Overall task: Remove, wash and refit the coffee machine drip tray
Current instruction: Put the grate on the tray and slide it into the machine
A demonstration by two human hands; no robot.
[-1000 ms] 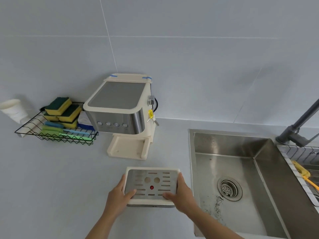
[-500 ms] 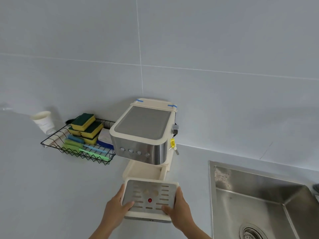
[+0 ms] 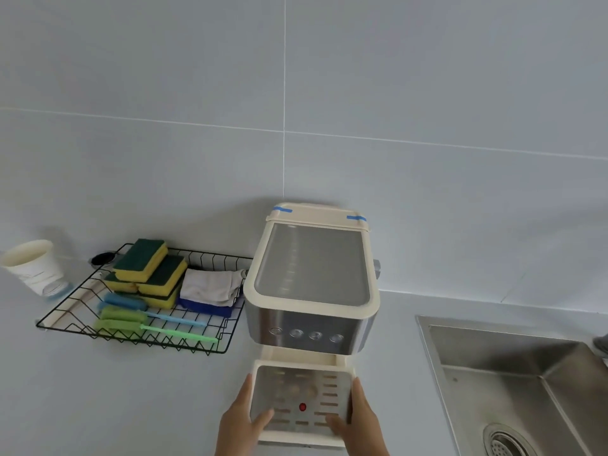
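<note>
The cream drip tray (image 3: 301, 394), with a slotted metal grate and a red dot, sits at the foot of the cream and steel coffee machine (image 3: 312, 281). Its far edge is at the machine's base, under the button panel. My left hand (image 3: 243, 422) grips the tray's left side, thumb on the grate. My right hand (image 3: 358, 422) grips the right side, thumb on the grate near the front edge.
A black wire rack (image 3: 138, 327) left of the machine holds several sponges, brushes and folded cloths. A paper cup (image 3: 33, 266) stands at the far left. A steel sink (image 3: 513, 383) with its drain lies to the right. Tiled wall rises behind.
Both hands carried the drip tray from the counter beside the sink forward to the machine's base. The view swung left and closer, so the sink slid to the right.
</note>
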